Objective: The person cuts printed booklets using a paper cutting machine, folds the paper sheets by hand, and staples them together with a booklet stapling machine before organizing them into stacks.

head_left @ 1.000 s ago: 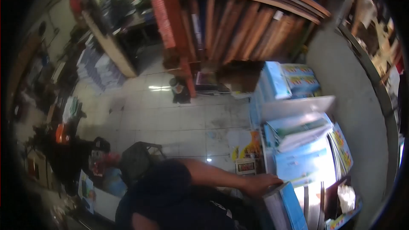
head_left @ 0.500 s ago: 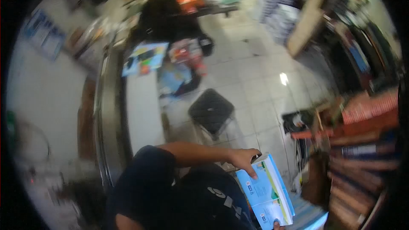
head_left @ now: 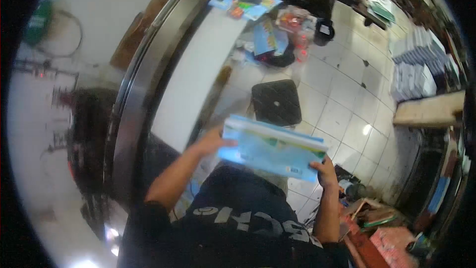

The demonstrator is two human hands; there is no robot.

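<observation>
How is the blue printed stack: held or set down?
Held: the blue printed stack is between the left hand at one end and the right hand at the other.

Both hands are up in front of the torso point(head_left: 238, 223), well apart, and both are gripping! On the left, the bare left forearm point(head_left: 173, 181) slants up and inward, and the left hand point(head_left: 210, 141) is clamped down, left thumb point(head_left: 229, 143) pointing across toward its partner. Over to the other side: the right forearm point(head_left: 328, 213) stands nearly upright, the right hand point(head_left: 327, 173) curled tight, right thumb point(head_left: 316, 166) aimed inward. The remaining fingers are largely hidden.
</observation>
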